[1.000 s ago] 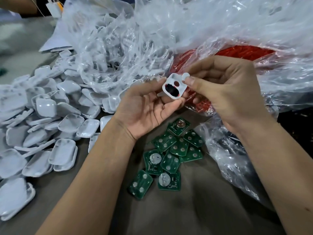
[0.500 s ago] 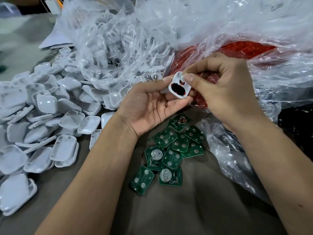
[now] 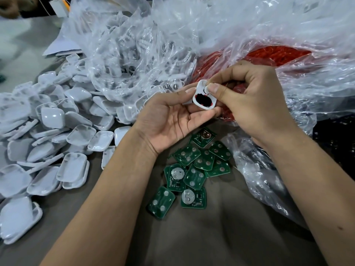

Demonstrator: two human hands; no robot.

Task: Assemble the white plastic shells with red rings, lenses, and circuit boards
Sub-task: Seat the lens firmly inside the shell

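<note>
Just below my hands, I am seeing green circuit boards [image 3: 194, 166] lying scattered on the worktop [image 3: 221, 237]. My left hand [image 3: 169, 121] is cradling a white shell [image 3: 204, 97] between fingertips and thumb, palm up. My right hand [image 3: 249, 100] is pinching a small lens [image 3: 207, 88] against the shell's upper corner. Left of my left hand, loose shells [image 3: 57, 135] are piling up. Beyond my right hand, red rings [image 3: 269, 54] are sitting inside a clear bag [image 3: 249, 22].

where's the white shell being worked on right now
In the head view, the white shell sits just above centre, held between the left hand and right hand, above the green circuit boards.
</note>
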